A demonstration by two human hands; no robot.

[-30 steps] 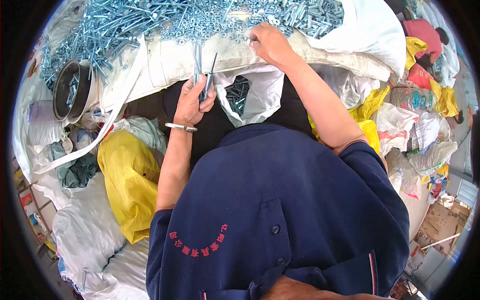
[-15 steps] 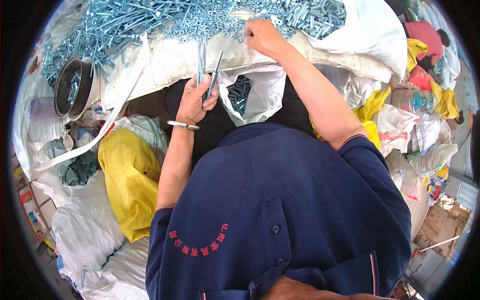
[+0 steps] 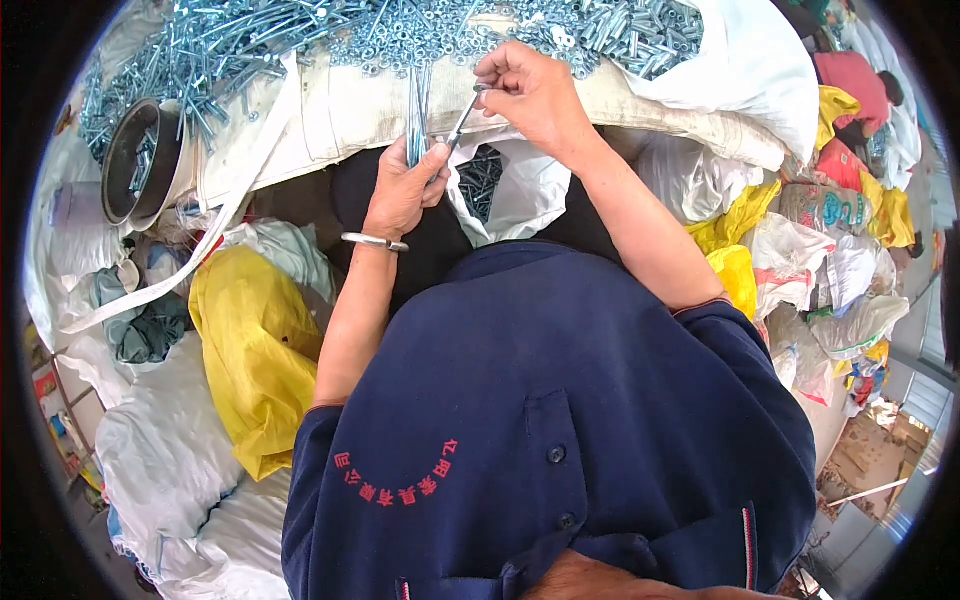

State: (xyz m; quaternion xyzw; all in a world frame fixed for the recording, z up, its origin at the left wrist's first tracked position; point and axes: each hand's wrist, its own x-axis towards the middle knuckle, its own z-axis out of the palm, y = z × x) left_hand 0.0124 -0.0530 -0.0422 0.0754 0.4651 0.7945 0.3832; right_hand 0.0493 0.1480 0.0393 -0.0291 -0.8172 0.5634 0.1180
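Note:
My left hand (image 3: 402, 195) is closed around several long silvery bolts (image 3: 419, 105) standing up out of the fist. One separate bolt (image 3: 463, 122) leans to the right between its thumb and fingers. At that bolt's upper end, my right hand (image 3: 540, 105) pinches a small nut or washer (image 3: 481, 88); its exact kind is too small to tell. Beyond both hands lie loose nuts and washers (image 3: 400, 48), with long bolts (image 3: 250, 45) heaped to the left and short metal sleeves (image 3: 640, 38) to the right.
A white sack-covered work surface (image 3: 330, 115) carries the heaps. Between my knees, an open white bag (image 3: 530, 190) holds dark-looking metal parts. A round metal bowl (image 3: 140, 165) stands at left, near a yellow sack (image 3: 250, 360). Another person (image 3: 855, 85) is at far right among bags.
My right hand has come from the nut pile back toward my left hand and now meets the tip of the leaning bolt. The left hand has stayed nearly in place.

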